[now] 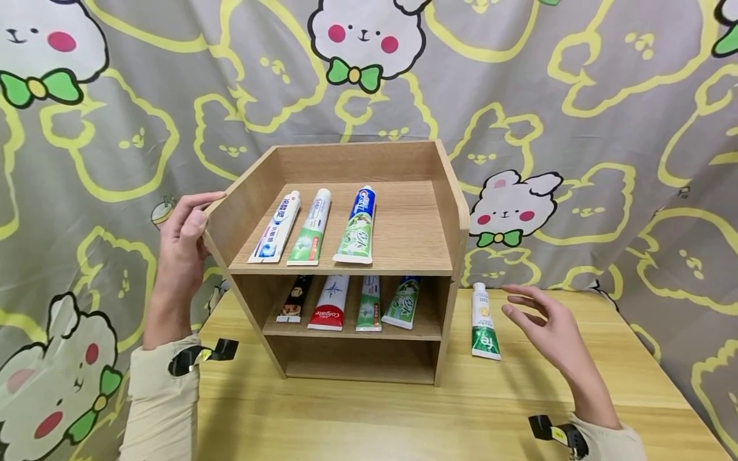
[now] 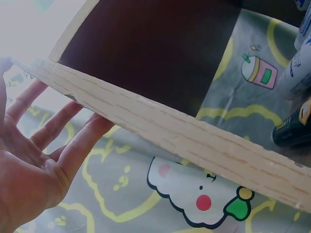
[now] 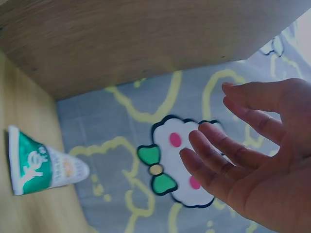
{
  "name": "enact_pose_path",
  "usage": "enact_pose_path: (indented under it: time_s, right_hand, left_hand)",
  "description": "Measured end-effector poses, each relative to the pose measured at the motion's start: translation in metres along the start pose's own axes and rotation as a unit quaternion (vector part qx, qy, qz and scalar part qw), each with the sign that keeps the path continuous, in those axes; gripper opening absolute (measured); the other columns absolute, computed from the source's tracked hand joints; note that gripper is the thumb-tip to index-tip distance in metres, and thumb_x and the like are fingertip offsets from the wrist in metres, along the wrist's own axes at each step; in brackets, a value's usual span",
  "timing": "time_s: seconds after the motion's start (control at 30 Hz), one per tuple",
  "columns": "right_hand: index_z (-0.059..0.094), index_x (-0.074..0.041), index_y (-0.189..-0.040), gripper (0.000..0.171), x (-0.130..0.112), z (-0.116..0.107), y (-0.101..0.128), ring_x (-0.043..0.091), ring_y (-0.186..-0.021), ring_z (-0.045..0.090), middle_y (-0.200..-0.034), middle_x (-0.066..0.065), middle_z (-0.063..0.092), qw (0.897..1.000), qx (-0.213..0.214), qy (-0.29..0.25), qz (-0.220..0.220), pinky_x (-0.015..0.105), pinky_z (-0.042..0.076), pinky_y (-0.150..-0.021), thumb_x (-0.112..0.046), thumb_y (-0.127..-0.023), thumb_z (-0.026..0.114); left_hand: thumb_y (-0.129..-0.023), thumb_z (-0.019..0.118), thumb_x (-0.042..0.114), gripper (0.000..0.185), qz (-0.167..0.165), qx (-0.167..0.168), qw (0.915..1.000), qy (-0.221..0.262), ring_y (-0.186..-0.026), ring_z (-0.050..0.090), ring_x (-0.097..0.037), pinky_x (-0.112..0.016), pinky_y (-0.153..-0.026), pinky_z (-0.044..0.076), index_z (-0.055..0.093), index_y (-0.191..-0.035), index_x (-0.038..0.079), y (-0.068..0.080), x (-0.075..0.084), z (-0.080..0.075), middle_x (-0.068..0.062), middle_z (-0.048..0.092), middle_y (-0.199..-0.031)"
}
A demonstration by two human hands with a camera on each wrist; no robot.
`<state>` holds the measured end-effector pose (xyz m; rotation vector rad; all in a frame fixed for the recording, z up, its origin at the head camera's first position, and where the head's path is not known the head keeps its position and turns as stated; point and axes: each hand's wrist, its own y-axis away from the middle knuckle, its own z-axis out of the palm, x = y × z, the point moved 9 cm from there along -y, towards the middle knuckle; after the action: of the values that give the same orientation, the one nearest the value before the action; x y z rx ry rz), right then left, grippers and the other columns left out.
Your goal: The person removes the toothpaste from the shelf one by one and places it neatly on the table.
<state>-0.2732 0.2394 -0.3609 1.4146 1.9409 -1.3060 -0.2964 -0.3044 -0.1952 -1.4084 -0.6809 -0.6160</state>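
My left hand (image 1: 183, 246) touches the upper left side panel of a wooden shelf unit (image 1: 369, 270). In the left wrist view, its fairly straight fingers (image 2: 80, 145) rest against the panel's outer side and edge. My right hand (image 1: 548, 326) is in the air to the right of the unit, holding nothing, fingers apart and slightly bent. Just left of it, a green-and-white toothpaste tube (image 1: 485, 323) lies on the table, cap end away from me. In the right wrist view, that hand (image 3: 262, 160) and the tube (image 3: 41, 167) are apart.
Three toothpaste tubes lie on the top shelf, including a blue-and-green one (image 1: 356, 227). Several more lie on the middle shelf, among them a red-and-white one (image 1: 330, 304). A bottom compartment (image 1: 360, 368) is below. The wooden table (image 1: 346, 419) meets a patterned curtain (image 1: 519, 83) behind.
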Motion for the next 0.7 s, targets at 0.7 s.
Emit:
enact_pose_path:
  time_s: [0.7]
  right_hand:
    - [0.066, -0.002, -0.130, 0.042, -0.082, -0.015, 0.014, 0.015, -0.121, 0.060, -0.130, 0.007, 0.064, 0.995, 0.027, -0.067, -0.067, 0.025, 0.052, -0.095, 0.012, -0.090, 0.069]
  left_hand:
    - [-0.098, 0.055, 0.019, 0.041, 0.030, 0.025, 0.9992, 0.000, -0.077, 0.052, -0.025, -0.026, -0.045, 0.028, 0.063, -0.127, -0.008, -0.001, -0.002, -0.004, -0.019, 0.063, -0.109]
